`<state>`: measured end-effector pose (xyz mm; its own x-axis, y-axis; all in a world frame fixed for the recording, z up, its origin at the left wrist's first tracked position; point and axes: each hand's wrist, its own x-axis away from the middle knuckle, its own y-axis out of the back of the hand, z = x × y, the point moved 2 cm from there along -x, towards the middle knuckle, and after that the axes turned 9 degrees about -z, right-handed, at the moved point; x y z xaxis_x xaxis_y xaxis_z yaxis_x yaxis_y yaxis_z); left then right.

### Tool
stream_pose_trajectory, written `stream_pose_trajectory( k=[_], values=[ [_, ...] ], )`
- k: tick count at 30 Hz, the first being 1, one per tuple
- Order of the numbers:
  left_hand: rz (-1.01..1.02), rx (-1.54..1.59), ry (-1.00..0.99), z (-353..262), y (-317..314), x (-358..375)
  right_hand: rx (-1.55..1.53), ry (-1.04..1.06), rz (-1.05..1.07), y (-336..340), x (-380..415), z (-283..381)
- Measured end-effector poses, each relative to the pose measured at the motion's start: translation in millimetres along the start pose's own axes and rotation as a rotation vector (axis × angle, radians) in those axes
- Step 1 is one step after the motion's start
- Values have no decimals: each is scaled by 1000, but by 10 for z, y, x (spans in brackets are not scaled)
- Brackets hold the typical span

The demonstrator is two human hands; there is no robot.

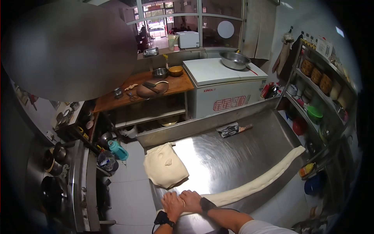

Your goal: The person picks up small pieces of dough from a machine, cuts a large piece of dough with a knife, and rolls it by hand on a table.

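A long rope of dough (249,190) runs along the near side of the steel worktop, from the far right corner to the front left. Near its left end my left hand (172,203) lies over the dough, fingers curled down on it. Close beside it, almost touching, my right hand (191,200) also grips the rope from above. Both hands hide the stretch of dough beneath them. A large, thick slab of dough (165,167) with a small lump on top sits just beyond my hands at the worktop's left edge.
Toward the back of the steel worktop (206,156) lies a cleaver-like blade with a patterned face (228,130). A white chest freezer (210,97) with a steel bowl (235,60) stands behind. Shelves (311,82) rise at right; a teal thermos (117,150) stands left.
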<state>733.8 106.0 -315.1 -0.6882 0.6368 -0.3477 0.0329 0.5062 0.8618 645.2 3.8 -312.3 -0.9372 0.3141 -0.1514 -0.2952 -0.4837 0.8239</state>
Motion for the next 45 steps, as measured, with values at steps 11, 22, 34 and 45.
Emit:
stream_pose_trajectory(
  k=[11,22,34,45],
  values=[
    [193,45,-223,-201,532,1241,-59,40,81,449,1154,598],
    [73,-252,-107,-46,18,247,394,-343,-440,2006,2120,-1887],
    [-293,-97,-334,-1588,-407,208,286,-361,-223,1992,1557,-2821],
    [174,275,-229,-4394,-1146,1196,-69,77,-254,2499,3000,-2571]
  ],
)
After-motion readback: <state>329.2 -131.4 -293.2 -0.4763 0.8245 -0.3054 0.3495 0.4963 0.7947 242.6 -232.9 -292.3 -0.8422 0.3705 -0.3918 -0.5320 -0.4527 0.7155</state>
